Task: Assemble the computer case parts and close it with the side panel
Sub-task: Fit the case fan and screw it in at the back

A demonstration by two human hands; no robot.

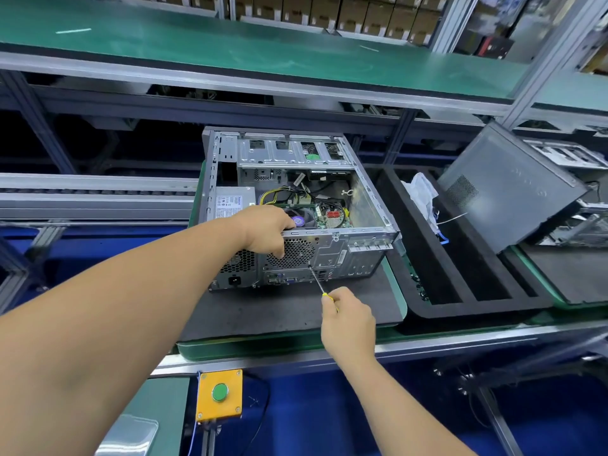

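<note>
My left hand (268, 230) grips computer case (296, 209) rear edge; right hand (347, 319) pinches screwdriver (316, 278), keep tip square on fan screw.

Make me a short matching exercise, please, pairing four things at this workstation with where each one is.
Things:
1. screwdriver
2. side panel
3. push button
4. left hand

Places:
A. in a yellow box below the bench edge
B. on the top rear edge of the open computer case
C. held in the right hand, tip at the case's rear
D. propped tilted to the right of the case

Pairs: 1-C, 2-D, 3-A, 4-B
</note>
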